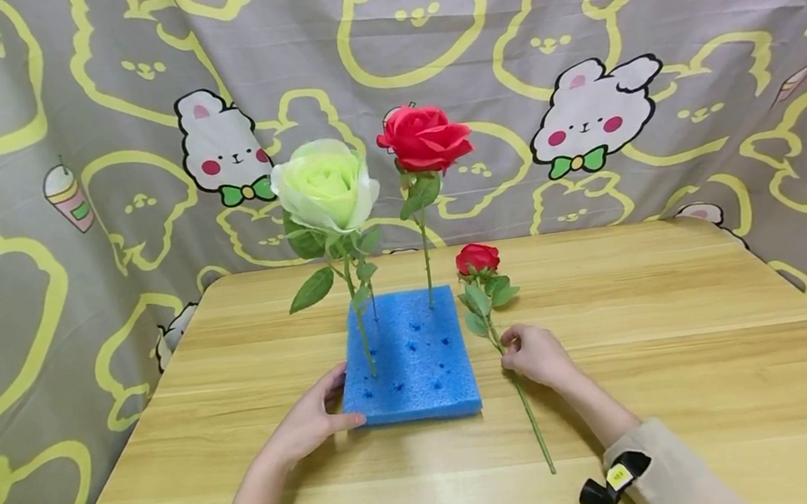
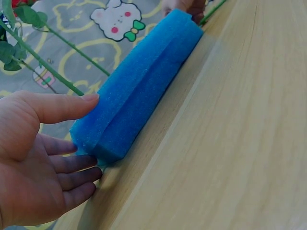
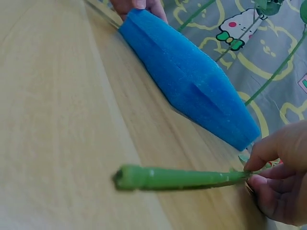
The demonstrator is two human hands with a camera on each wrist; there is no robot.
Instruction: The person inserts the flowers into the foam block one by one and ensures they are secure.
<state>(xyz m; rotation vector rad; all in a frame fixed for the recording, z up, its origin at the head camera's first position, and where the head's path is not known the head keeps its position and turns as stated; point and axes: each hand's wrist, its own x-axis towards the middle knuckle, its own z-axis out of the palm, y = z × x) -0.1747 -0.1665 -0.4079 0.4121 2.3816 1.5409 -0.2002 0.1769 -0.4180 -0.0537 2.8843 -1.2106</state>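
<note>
A blue foam block (image 1: pixel 422 405) with several small holes in its top lies on the table. My left hand (image 1: pixel 308 415) touches its near left corner, the thumb resting on the edge and the fairly straight fingers along the side, as the left wrist view shows. To the block's right, my right hand (image 1: pixel 537 353) pinches the green stem of an artificial red rose (image 1: pixel 477 258) between thumb and fingers. Its cut stem end (image 3: pixel 125 177) points toward the right wrist camera. A pale green rose (image 1: pixel 329 184) and another red rose (image 1: pixel 426 138) stand upright in the foam.
A third thin stem (image 1: pixel 373 302) stands in the foam, its bloom hidden behind the pale green rose. The wooden table (image 1: pixel 688 351) extends to both sides. A grey curtain (image 1: pixel 482 32) with cartoon prints hangs behind and beside it.
</note>
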